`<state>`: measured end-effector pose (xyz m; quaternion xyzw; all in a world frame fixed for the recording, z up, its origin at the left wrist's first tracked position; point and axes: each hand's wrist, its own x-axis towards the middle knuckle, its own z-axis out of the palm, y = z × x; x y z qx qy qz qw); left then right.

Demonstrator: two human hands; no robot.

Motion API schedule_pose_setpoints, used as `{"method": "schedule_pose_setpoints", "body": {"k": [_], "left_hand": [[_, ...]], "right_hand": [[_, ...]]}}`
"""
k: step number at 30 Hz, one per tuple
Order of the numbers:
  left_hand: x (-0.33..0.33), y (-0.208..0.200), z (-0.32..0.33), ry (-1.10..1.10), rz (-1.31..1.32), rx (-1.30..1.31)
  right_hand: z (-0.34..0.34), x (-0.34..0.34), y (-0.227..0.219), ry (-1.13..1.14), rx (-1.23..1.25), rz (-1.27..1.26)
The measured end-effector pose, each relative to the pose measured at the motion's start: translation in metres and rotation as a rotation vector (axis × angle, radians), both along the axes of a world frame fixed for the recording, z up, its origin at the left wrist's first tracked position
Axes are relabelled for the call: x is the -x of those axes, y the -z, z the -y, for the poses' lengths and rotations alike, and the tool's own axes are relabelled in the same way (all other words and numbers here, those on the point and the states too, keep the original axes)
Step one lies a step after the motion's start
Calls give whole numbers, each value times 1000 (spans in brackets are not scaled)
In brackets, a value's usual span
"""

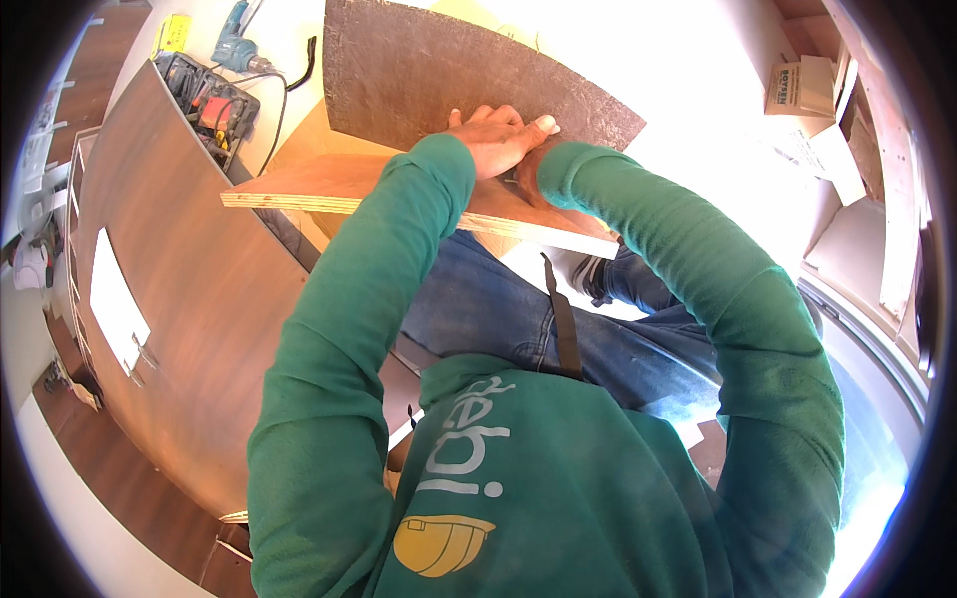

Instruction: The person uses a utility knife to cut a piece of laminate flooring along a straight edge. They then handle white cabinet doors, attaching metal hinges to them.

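My left hand [493, 140] lies with its fingers spread against a dark brown board [439, 75] that stands on the far side. Just beside and below it, my right hand [530, 171] is bent inward over a plywood panel [309, 181], its fingers curled and mostly hidden by the left hand and the green sleeve. A tiny glint of metal shows under the right fingers, too small to name. The plywood panel has a brown face and a pale layered edge; it meets the dark board near both hands, above my legs.
A large brown panel [189, 299] stands at the left with a white sheet [118, 299] on it. Behind it are a teal power drill [235, 45], an open tool case [204, 105], a black cable and a yellow box [171, 34]. A cardboard box [800, 88] sits far right.
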<state>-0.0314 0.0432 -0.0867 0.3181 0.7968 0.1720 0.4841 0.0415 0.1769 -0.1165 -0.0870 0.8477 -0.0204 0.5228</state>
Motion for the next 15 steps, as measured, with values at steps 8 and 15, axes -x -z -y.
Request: {"method": "schedule_pose_setpoints", "body": {"k": [8,15], "left_hand": [[-5,7,7,-17,-40,-27],[-6,5,6,24,-26,-39]], "right_hand": [[-50,-30,-130,-149,-271,254],[-108,-78,-213,123,-195,71]]}}
